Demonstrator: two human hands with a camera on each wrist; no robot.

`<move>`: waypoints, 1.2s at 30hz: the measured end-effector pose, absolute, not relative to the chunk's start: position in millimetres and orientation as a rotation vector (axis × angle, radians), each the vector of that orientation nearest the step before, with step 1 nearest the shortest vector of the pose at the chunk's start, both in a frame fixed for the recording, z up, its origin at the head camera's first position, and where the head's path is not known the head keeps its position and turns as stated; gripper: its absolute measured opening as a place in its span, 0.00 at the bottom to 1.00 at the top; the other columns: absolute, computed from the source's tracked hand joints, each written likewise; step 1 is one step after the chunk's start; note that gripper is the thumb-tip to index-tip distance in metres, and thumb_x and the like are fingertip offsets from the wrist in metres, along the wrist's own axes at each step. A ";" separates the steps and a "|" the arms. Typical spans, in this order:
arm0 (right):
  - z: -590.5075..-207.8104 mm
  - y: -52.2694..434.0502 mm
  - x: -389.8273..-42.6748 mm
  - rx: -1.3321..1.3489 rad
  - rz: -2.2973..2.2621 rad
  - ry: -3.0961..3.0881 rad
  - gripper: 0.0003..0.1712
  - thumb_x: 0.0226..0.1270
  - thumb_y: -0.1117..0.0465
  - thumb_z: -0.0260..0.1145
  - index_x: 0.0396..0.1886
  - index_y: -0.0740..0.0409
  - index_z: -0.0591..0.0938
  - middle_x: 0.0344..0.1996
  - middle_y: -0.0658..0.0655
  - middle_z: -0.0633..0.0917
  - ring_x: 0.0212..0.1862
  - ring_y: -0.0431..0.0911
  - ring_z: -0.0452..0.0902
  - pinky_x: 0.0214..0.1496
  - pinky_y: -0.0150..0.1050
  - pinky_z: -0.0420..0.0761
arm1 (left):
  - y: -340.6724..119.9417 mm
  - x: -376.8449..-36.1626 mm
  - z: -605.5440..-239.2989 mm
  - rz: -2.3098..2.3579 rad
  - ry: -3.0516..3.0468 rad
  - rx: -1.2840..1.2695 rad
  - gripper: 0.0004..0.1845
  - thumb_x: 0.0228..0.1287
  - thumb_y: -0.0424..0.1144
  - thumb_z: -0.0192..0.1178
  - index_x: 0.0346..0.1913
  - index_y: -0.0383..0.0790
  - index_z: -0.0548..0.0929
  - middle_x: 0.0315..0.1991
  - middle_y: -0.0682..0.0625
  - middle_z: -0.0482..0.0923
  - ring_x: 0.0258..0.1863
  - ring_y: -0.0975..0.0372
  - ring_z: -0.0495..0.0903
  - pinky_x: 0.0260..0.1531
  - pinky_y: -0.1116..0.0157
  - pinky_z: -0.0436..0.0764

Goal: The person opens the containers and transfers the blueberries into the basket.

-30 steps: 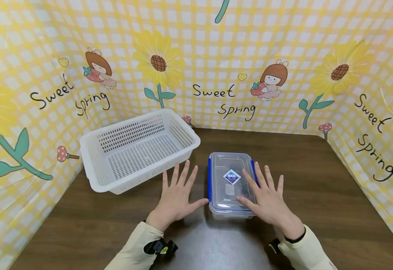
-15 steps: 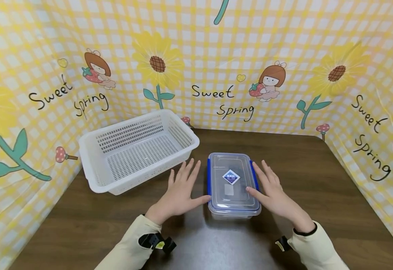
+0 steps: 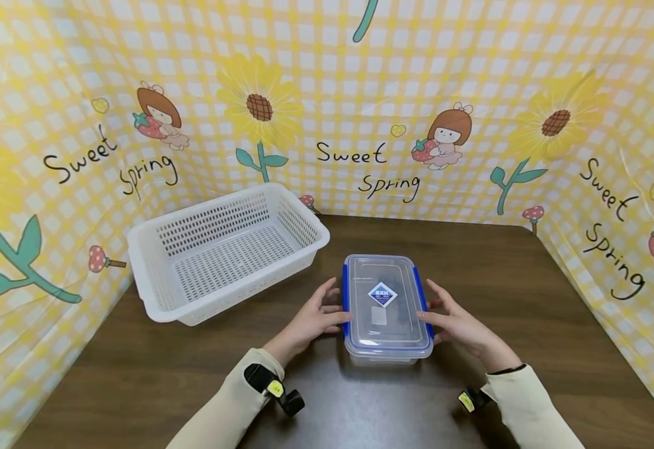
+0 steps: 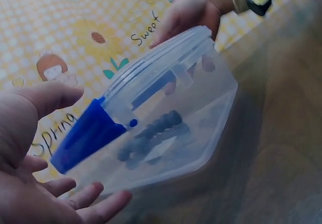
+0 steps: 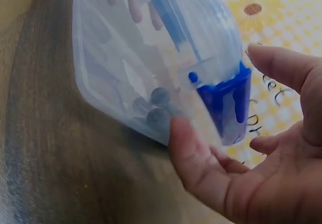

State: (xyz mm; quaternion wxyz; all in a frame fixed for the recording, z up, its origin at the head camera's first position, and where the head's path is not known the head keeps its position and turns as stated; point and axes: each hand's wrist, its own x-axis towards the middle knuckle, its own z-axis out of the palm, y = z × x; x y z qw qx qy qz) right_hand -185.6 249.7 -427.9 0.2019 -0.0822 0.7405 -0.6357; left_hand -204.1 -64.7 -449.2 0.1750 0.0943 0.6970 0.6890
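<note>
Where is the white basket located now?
In the head view, the white basket sits on the table's far left, beside the clear box.

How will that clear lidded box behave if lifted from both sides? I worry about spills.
The box looks like rigid plastic, so it should probably keep its shape between the hands. Its blue clips appear closed, so the lid likely stays on. The small dark pieces inside may slide if it tilts.

Left hand (image 4: 30,173) beside clear container's (image 4: 201,98) blue clasp (image 4: 85,136).
</note>
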 end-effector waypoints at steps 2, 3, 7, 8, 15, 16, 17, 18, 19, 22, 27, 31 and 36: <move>-433.6 252.2 -187.6 -0.214 -1.827 1.991 0.55 0.71 0.63 0.64 0.80 0.57 0.34 0.59 0.72 0.62 0.45 0.51 0.78 0.37 0.47 0.88 | -63.1 -204.5 -453.2 2.004 1.883 0.243 0.48 0.62 0.31 0.68 0.79 0.40 0.50 0.73 0.34 0.56 0.57 0.45 0.76 0.43 0.54 0.86; -435.9 253.4 -188.6 -0.219 -1.849 1.958 0.55 0.71 0.64 0.64 0.80 0.56 0.34 0.58 0.72 0.63 0.44 0.51 0.79 0.36 0.46 0.88 | -62.4 -204.3 -454.4 2.016 1.856 0.238 0.48 0.62 0.31 0.68 0.79 0.41 0.51 0.73 0.34 0.56 0.53 0.47 0.78 0.40 0.56 0.87; -441.8 257.1 -191.0 -0.255 -1.911 1.866 0.52 0.72 0.67 0.63 0.80 0.55 0.38 0.54 0.65 0.69 0.40 0.48 0.82 0.34 0.41 0.87 | -59.6 -201.6 -457.5 2.032 1.821 0.200 0.48 0.60 0.32 0.70 0.79 0.46 0.54 0.71 0.37 0.59 0.36 0.57 0.81 0.27 0.64 0.84; -443.0 258.3 -191.6 -0.276 -1.923 1.848 0.51 0.72 0.67 0.62 0.80 0.55 0.38 0.53 0.64 0.71 0.40 0.47 0.82 0.34 0.40 0.86 | -58.7 -201.0 -457.6 2.038 1.815 0.185 0.48 0.60 0.32 0.70 0.79 0.47 0.54 0.71 0.38 0.60 0.34 0.58 0.81 0.25 0.65 0.83; -449.6 265.7 -193.1 -0.359 -1.973 1.644 0.47 0.77 0.69 0.54 0.80 0.50 0.34 0.47 0.57 0.80 0.40 0.48 0.86 0.38 0.41 0.87 | -55.6 -199.7 -458.6 2.106 1.738 0.164 0.49 0.58 0.28 0.69 0.79 0.48 0.56 0.70 0.38 0.58 0.35 0.57 0.81 0.28 0.64 0.86; -450.3 266.8 -193.7 -0.371 -1.976 1.615 0.47 0.78 0.69 0.53 0.80 0.50 0.33 0.46 0.57 0.81 0.40 0.48 0.86 0.39 0.41 0.88 | -55.4 -200.2 -459.1 2.114 1.724 0.164 0.49 0.58 0.27 0.69 0.79 0.48 0.56 0.70 0.37 0.58 0.36 0.57 0.82 0.29 0.63 0.86; -450.9 268.0 -194.4 -0.384 -1.979 1.590 0.46 0.78 0.69 0.52 0.80 0.49 0.33 0.46 0.57 0.82 0.40 0.49 0.87 0.39 0.41 0.88 | -55.2 -200.8 -459.7 2.120 1.713 0.160 0.49 0.58 0.27 0.69 0.79 0.49 0.56 0.70 0.38 0.58 0.37 0.57 0.82 0.31 0.63 0.87; -451.1 268.9 -195.0 -0.393 -1.984 1.571 0.46 0.78 0.69 0.51 0.80 0.49 0.33 0.46 0.56 0.84 0.41 0.49 0.87 0.39 0.41 0.88 | -55.0 -201.3 -460.1 2.126 1.701 0.154 0.49 0.58 0.26 0.69 0.79 0.50 0.56 0.70 0.38 0.57 0.37 0.56 0.82 0.32 0.62 0.87; -451.2 269.7 -195.6 -0.403 -1.987 1.560 0.46 0.79 0.69 0.51 0.80 0.50 0.33 0.46 0.56 0.85 0.41 0.49 0.87 0.40 0.41 0.88 | -54.8 -201.7 -460.4 2.129 1.695 0.146 0.49 0.58 0.27 0.69 0.79 0.50 0.56 0.70 0.38 0.57 0.38 0.56 0.82 0.33 0.61 0.87; -450.8 270.3 -197.8 -0.419 -1.992 1.561 0.45 0.78 0.71 0.51 0.80 0.54 0.34 0.42 0.56 0.87 0.39 0.49 0.87 0.38 0.41 0.88 | -55.4 -202.2 -461.1 2.128 1.687 0.119 0.49 0.57 0.27 0.70 0.79 0.53 0.57 0.71 0.39 0.57 0.38 0.55 0.83 0.35 0.59 0.88; -445.9 268.3 -200.9 -0.364 -1.950 1.656 0.45 0.73 0.74 0.53 0.79 0.57 0.38 0.32 0.54 0.86 0.32 0.48 0.87 0.34 0.43 0.88 | -56.1 -202.4 -461.5 2.118 1.704 0.109 0.50 0.57 0.27 0.70 0.79 0.53 0.58 0.71 0.39 0.58 0.37 0.54 0.83 0.31 0.56 0.88; -438.1 266.2 -202.5 -0.326 -1.876 1.750 0.47 0.69 0.75 0.54 0.78 0.61 0.38 0.25 0.53 0.84 0.28 0.48 0.86 0.34 0.45 0.88 | -55.9 -202.7 -460.1 2.114 1.711 0.107 0.50 0.56 0.26 0.70 0.78 0.53 0.58 0.71 0.39 0.59 0.36 0.54 0.83 0.28 0.57 0.88; -428.5 262.4 -204.1 -0.277 -1.799 1.851 0.47 0.65 0.76 0.54 0.77 0.61 0.39 0.25 0.55 0.83 0.26 0.48 0.85 0.31 0.45 0.88 | -55.0 -203.4 -459.0 2.107 1.713 0.110 0.50 0.57 0.26 0.70 0.78 0.54 0.58 0.71 0.39 0.59 0.36 0.55 0.84 0.28 0.57 0.88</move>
